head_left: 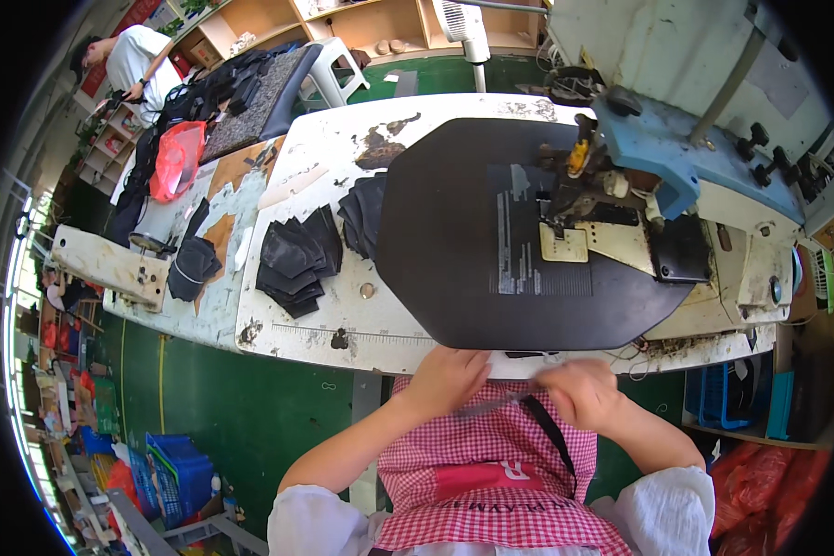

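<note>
My left hand (447,380) is at the front edge of the white sewing table, its fingers curled just under the rim of a large black machine plate (454,278). What those fingers hold, if anything, is hidden. To its right, my right hand (579,391) is closed in front of my checked apron. A thin, blurred grey strip-like thing (491,405) runs from the right hand toward the left; its kind is unclear. A black strap (551,431) hangs below the right hand against the apron. The blue sewing machine (658,153) stands over the plate with its needle area beyond my hands.
Stacks of dark cut fabric pieces (296,259) lie left of the plate on the white tabletop (361,347). A second machine arm (111,264) stands farther left. Blue baskets (181,473) are on the lower left, red bags (760,486) on the lower right. Another person (144,69) works at the far left.
</note>
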The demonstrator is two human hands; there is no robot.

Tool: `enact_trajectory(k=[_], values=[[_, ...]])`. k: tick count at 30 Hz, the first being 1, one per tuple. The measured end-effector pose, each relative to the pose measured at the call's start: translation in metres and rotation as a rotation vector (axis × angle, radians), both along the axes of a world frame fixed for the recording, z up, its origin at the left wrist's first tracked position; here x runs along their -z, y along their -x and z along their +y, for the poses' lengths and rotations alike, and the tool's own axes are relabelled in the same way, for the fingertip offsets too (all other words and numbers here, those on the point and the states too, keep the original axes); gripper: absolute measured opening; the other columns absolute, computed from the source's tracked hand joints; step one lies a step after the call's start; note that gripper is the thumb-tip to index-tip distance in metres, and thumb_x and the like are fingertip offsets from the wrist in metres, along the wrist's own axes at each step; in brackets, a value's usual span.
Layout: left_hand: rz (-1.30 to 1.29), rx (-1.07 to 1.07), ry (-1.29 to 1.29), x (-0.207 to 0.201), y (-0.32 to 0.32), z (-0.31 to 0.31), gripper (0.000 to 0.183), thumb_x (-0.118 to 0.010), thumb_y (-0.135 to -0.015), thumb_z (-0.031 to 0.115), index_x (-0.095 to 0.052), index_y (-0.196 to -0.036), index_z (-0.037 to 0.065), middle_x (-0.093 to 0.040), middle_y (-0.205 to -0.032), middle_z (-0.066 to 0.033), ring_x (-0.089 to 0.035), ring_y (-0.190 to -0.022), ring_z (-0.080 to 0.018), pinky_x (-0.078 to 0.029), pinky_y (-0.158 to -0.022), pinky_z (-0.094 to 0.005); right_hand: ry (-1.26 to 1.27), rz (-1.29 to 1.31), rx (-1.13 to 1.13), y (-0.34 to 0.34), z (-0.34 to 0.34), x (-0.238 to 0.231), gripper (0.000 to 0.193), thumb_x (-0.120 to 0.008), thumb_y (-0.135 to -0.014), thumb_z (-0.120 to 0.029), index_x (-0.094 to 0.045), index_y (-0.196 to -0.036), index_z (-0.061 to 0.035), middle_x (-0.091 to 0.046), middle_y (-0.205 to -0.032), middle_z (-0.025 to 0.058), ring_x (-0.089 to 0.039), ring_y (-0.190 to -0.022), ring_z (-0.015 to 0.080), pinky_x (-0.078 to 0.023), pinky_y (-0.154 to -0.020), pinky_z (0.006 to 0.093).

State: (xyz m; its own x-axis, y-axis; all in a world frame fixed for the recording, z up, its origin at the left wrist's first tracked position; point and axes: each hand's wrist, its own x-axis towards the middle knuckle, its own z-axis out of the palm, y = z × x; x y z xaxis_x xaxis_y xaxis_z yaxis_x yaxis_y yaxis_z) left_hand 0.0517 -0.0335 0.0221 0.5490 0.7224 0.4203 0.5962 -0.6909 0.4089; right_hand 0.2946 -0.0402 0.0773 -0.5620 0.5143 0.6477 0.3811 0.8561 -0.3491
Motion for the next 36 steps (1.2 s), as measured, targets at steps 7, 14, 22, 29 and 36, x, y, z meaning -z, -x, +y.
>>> enact_trajectory(k=[7,14,22,29,36], values=[[0.113,0.172,-0.610,-0.091,-0.012,-0.021,0.035,-0.073,-0.073,0.015,-0.069,-0.108,0.010,-0.067,-0.115,-0.0084,-0.065,-0.100,-0.0210,-0.051,-0.089,-0.0390,-0.456,-0.176,0.251,-0.009,0.031,-0.122,0.038,-0.079,-0.078,-0.014,-0.066,-0.108,0.0056,-0.071,-0.091,0.0121,-0.058,-0.056,0.0151,-0.047,-0.052,0.0276],[0.067,0.055,-0.120,-0.165,-0.009,0.056,0.051,-0.062,-0.073,-0.006,-0.063,-0.124,0.000,-0.061,-0.129,-0.0157,-0.058,-0.121,-0.0361,-0.051,-0.098,-0.0442,-0.273,-0.104,0.103,0.010,0.051,-0.102,0.037,-0.080,-0.075,-0.018,-0.068,-0.107,-0.0056,-0.066,-0.093,0.0062,-0.058,-0.065,0.0185,-0.050,-0.059,0.0304],[0.036,0.137,-0.074,-0.165,-0.004,0.066,0.051,-0.059,-0.074,-0.008,-0.063,-0.125,-0.001,-0.061,-0.130,-0.0176,-0.058,-0.122,-0.0374,-0.050,-0.100,-0.0435,-0.090,-0.074,0.190,0.006,0.053,-0.094,0.050,-0.068,-0.062,-0.002,-0.069,-0.111,-0.0051,-0.065,-0.117,0.0128,-0.061,-0.078,0.0261,-0.054,-0.070,0.0357],[0.027,0.118,-0.053,-0.167,-0.009,0.067,0.054,-0.055,-0.072,-0.009,-0.062,-0.125,-0.003,-0.061,-0.129,-0.0195,-0.057,-0.123,-0.0387,-0.049,-0.102,-0.0433,-0.073,-0.126,0.189,0.008,0.053,-0.097,0.052,-0.063,-0.064,0.000,-0.067,-0.115,-0.0035,-0.064,-0.117,0.0157,-0.067,-0.098,0.0300,-0.057,-0.083,0.0372],[0.047,0.134,-0.058,-0.167,-0.007,0.070,0.053,-0.055,-0.071,-0.008,-0.062,-0.123,-0.005,-0.061,-0.129,-0.0196,-0.057,-0.123,-0.0384,-0.049,-0.102,-0.0436,-0.059,-0.097,0.185,0.009,0.052,-0.094,0.053,-0.064,-0.062,0.001,-0.066,-0.115,-0.0002,-0.064,-0.117,0.0161,-0.067,-0.099,0.0304,-0.057,-0.083,0.0369]])
